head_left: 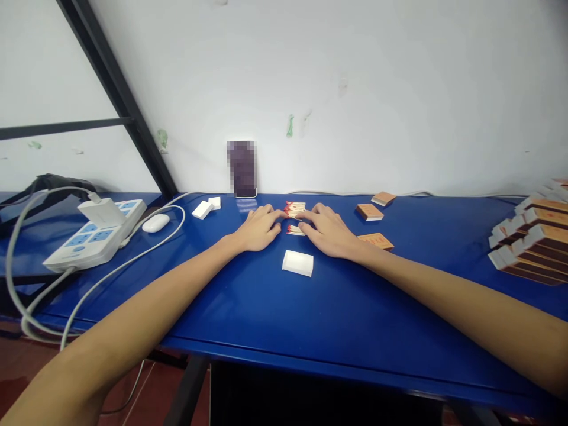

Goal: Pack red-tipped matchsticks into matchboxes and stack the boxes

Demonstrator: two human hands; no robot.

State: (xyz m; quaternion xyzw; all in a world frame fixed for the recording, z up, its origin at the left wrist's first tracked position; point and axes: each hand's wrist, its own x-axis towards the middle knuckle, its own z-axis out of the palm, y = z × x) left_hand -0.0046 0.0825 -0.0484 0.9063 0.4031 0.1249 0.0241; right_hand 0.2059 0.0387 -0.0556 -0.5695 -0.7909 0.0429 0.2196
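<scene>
Red-headed matches (295, 207) lie side by side on the blue tabletop, with a smaller group of matches (295, 229) just nearer to me. My left hand (260, 229) rests at the red-head end, its fingers apart and the index fingertip at the matches. From the other side, my right hand (327, 229) reaches over the plain ends with index finger and thumb spread. Neither hand is closed around anything. A white matchbox tray (297, 263) sits in front of the matches, its inside hard to make out. One matchbox sleeve (377, 240) is partly hidden behind my right wrist.
More matchbox sleeves (370, 212) lie back right, and stacked matchboxes (536, 236) stand far right. White trays (203, 209) are left of a phone (245, 168) leaning on the wall. Farther left are a white earbud case (155, 223), a power strip (95, 234) and looping cables.
</scene>
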